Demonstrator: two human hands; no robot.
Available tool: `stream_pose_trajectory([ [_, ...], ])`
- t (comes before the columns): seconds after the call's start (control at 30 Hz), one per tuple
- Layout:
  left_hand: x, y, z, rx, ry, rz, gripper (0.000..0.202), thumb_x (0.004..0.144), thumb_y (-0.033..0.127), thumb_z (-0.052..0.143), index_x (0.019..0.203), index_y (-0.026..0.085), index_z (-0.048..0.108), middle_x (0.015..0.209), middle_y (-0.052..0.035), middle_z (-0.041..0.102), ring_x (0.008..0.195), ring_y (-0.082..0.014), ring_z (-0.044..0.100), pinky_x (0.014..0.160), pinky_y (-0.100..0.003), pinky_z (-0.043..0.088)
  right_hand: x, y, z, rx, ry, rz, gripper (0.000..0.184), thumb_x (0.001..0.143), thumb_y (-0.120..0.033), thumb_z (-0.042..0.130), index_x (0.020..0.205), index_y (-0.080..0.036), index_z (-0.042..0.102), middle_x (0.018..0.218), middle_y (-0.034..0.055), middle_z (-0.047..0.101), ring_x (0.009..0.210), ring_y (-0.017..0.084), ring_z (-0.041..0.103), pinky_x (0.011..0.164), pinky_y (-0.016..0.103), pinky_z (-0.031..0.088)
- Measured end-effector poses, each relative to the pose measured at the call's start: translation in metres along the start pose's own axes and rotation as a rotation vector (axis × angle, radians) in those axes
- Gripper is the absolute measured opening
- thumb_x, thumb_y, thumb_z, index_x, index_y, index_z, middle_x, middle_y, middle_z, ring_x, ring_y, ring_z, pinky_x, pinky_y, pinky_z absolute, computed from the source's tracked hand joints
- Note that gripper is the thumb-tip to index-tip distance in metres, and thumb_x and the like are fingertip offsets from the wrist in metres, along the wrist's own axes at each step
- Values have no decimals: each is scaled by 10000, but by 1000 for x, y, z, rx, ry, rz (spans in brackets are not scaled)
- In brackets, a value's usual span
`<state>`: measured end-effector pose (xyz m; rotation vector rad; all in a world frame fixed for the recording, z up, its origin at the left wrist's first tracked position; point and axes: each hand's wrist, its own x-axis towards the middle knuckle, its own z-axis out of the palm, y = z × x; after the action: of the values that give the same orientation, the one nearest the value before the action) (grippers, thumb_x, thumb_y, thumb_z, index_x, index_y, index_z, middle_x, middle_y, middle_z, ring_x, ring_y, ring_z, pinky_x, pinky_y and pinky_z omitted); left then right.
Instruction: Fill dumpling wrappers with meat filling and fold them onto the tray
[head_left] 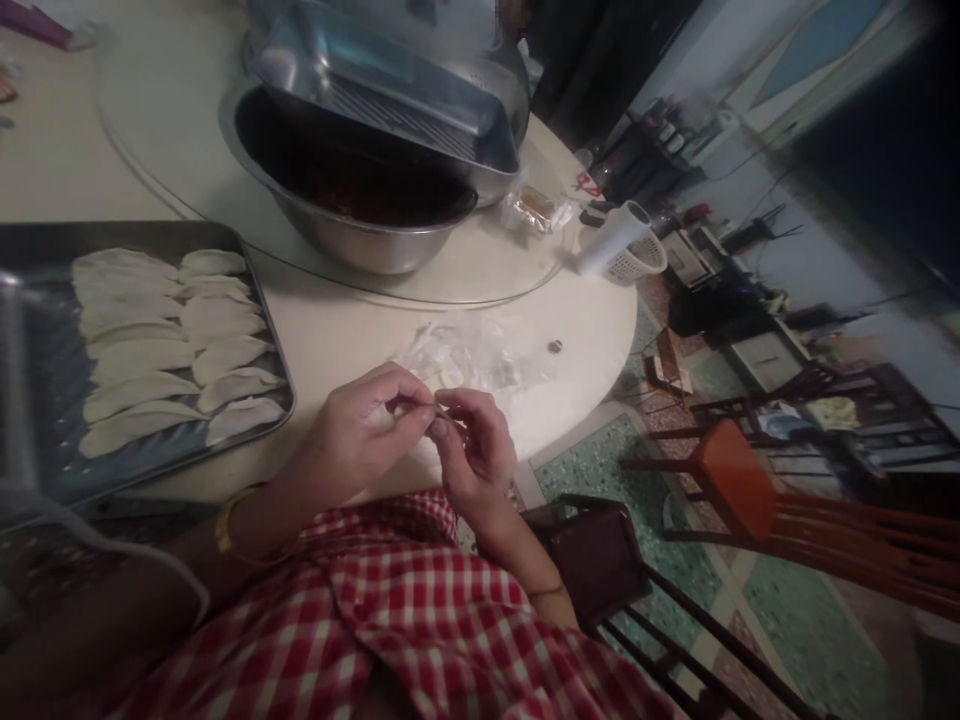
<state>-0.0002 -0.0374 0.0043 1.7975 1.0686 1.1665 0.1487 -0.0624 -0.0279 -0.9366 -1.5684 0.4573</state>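
Note:
My left hand [373, 425] and my right hand [474, 445] meet over the table's near edge. Thumbs and forefingers are pinched together, fingertips touching or nearly so. Whatever lies between them is too small and too covered by the fingers to name. Just behind the fingers lies a crumpled clear plastic bag [480, 350] with something pale in it. To the left of my left hand, a dark metal tray [45, 400] holds two columns of pale, folded dumplings [142, 358], laid close together.
Beyond the hands, a large steel bowl [375, 245] with dark contents stands on the glass turntable [510, 290]. A rectangular metal pan [405, 110] rests tilted over it. A white basket [637, 258] sits at the table's right edge. Chairs, including an orange one [739, 480], stand right.

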Motion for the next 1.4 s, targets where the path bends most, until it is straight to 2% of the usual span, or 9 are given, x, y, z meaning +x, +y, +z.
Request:
stream_pose_trajectory([
  [0.1, -4, -3, -2, -58, -42, -23, 106, 881, 229, 533, 869, 199, 634, 822, -6, 638, 758, -130, 606, 679, -253, 492, -3, 4, -2, 23, 11, 48, 300, 883, -148, 569, 1165, -251, 556, 982, 31, 661, 896, 136, 645, 749, 306, 583],
  [0.2, -10, -5, -5, -34, 9, 49, 126, 883, 182, 540, 969, 217, 625, 916, -14, 644, 860, -143, 622, 766, -265, 505, -5, 7, -3, 38, 40, 62, 298, 880, -137, 566, 1155, -250, 556, 968, 31, 664, 888, 131, 649, 720, 283, 583],
  [0.37, -17, -4, -9, 149, 61, 245, 144, 832, 138, 610, 949, 222, 601, 940, -19, 643, 894, -165, 634, 808, -292, 509, -2, 5, -5, 0, 66, -46, 351, 863, -71, 548, 1155, -266, 558, 943, 30, 657, 884, 142, 628, 686, 284, 569],
  [0.5, -17, -3, -6, 240, 99, 293, 148, 826, 146, 632, 950, 222, 610, 949, -31, 645, 885, -169, 640, 800, -298, 518, -1, 5, -6, -62, 69, -147, 428, 854, -31, 533, 1198, -285, 538, 933, 25, 652, 874, 149, 613, 731, 327, 569],
  [0.73, -21, -4, -3, 330, 96, 409, 129, 828, 101, 609, 888, 207, 651, 919, -43, 636, 827, -151, 622, 734, -266, 517, -5, 6, -2, -56, 102, -82, 371, 868, -76, 544, 1173, -287, 536, 944, 26, 647, 886, 150, 619, 747, 335, 577],
  [0.97, -19, -7, -2, 324, 130, 409, 189, 823, 146, 637, 990, 230, 658, 941, -39, 667, 839, -162, 634, 764, -291, 522, -6, 5, -3, -34, 99, -98, 371, 867, -68, 539, 1170, -283, 539, 947, 32, 648, 881, 154, 612, 743, 337, 573],
  [1.1, -19, -6, -2, 361, 110, 402, 178, 843, 154, 604, 978, 249, 670, 929, -32, 660, 825, -155, 629, 743, -282, 520, -6, 5, -4, -62, 109, -116, 378, 868, -78, 543, 1182, -289, 528, 947, 31, 643, 881, 155, 615, 742, 338, 581],
  [1.27, -23, -12, 0, 428, 149, 495, 269, 821, 112, 626, 1034, 275, 639, 977, -33, 636, 845, -163, 601, 766, -301, 510, -5, 5, -2, -80, 150, -140, 406, 868, -69, 542, 1205, -294, 520, 946, 29, 637, 876, 149, 615, 727, 327, 590],
  [1.4, -24, -14, 1, 462, 162, 510, 282, 807, 100, 640, 1045, 252, 635, 987, -48, 640, 864, -175, 602, 786, -312, 504, -4, 4, -1, -50, 160, -138, 407, 876, -73, 542, 1215, -297, 524, 954, 25, 639, 881, 143, 614, 737, 321, 579],
])
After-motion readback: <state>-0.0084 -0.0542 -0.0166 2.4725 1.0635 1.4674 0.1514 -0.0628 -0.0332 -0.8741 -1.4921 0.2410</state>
